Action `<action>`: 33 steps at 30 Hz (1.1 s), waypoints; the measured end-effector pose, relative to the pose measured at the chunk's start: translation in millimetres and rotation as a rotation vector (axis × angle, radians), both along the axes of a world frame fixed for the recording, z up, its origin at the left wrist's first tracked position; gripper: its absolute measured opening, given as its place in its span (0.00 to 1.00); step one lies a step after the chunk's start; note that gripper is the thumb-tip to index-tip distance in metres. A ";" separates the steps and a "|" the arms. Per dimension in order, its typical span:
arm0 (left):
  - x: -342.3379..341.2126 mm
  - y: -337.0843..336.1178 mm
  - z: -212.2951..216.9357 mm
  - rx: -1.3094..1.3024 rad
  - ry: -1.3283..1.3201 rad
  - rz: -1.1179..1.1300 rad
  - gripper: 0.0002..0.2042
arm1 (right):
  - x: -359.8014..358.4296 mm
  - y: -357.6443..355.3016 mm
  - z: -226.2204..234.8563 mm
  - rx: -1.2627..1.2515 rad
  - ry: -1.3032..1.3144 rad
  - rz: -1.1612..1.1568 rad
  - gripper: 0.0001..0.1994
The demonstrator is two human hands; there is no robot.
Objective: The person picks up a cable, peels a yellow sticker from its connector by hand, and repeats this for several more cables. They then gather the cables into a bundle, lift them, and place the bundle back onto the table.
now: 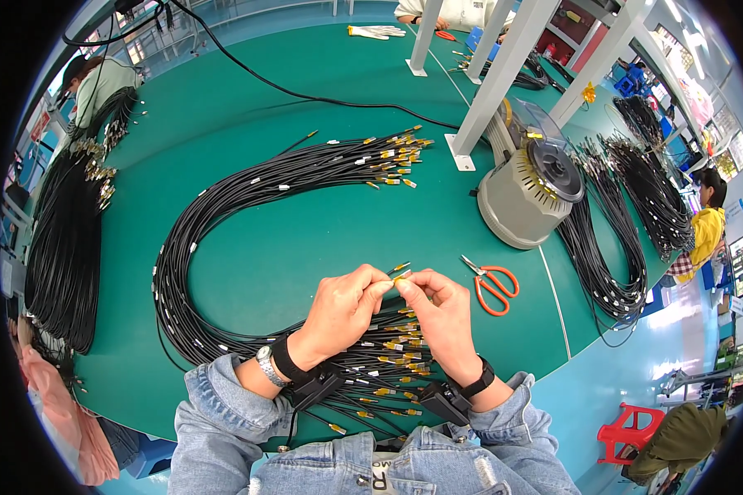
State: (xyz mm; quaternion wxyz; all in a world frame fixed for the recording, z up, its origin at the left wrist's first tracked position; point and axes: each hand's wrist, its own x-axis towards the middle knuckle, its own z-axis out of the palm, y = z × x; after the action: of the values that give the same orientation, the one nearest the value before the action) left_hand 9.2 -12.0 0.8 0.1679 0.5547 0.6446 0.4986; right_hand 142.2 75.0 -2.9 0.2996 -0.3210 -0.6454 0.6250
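Note:
Both my hands meet over the near part of the green table, fingertips pinched together. My left hand point(344, 307) closes on a black cable near its end, which pokes out past the fingers. My right hand point(437, 309) pinches a small yellow piece point(399, 279) at that cable end; its exact shape is mostly hidden by the fingers. Below my hands lie many cable ends with yellow and silver tips point(400, 337). They belong to a large bundle of black cables point(173, 264) curving in a U to the left. Orange-handled scissors point(495, 289) lie right of my right hand, blades slightly apart.
A grey round machine point(524, 194) stands at the right beside white metal posts point(462, 153). More black cable bundles hang over the left edge point(66, 247) and lie at the right point(607, 264). White gloves point(376, 32) rest at the back. Other people sit around the table. A red stool point(627, 433) stands on the floor.

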 end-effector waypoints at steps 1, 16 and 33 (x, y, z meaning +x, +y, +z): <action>-0.4 0.3 -1.0 -0.012 -0.030 -0.007 0.05 | -0.1 0.0 -0.3 0.000 0.000 0.000 0.08; -18.2 -0.8 5.6 -0.267 -0.818 -0.375 0.13 | -2.8 1.4 -2.8 -0.019 0.191 0.123 0.05; -30.9 -2.2 15.4 -0.381 -0.860 -0.456 0.10 | 6.2 24.6 14.1 0.032 0.190 0.245 0.12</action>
State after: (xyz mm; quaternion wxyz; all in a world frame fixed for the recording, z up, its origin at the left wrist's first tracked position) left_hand -21.7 -14.1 16.1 0.6199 0.3856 0.4593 0.5060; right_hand 148.3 99.7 11.2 0.2858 -0.1742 -0.6582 0.6743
